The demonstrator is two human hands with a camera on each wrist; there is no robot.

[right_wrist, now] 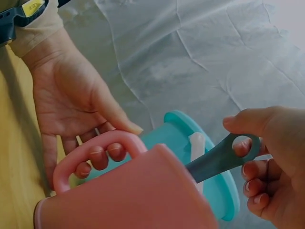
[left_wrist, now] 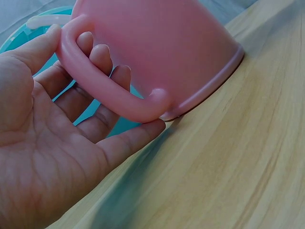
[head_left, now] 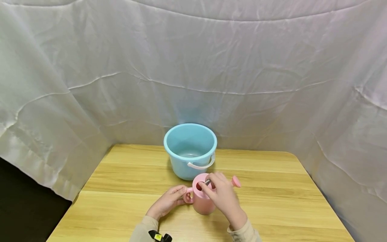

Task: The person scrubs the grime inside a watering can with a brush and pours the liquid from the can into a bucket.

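Observation:
A pink watering can stands on the wooden table, its round spout head sticking out to the right. My left hand grips the can's handle, the thumb at its upper part and several fingers passed through the loop. Over the can's top opening, my right hand pinches a dark grey tool handle with a hole in its end. The tool's lower end is hidden inside the can, so I cannot tell its kind.
Right behind the can stands a light blue bucket with a white handle hanging down its front. Pale grey curtains enclose the table at the back and both sides. A black strap device sits on my left sleeve.

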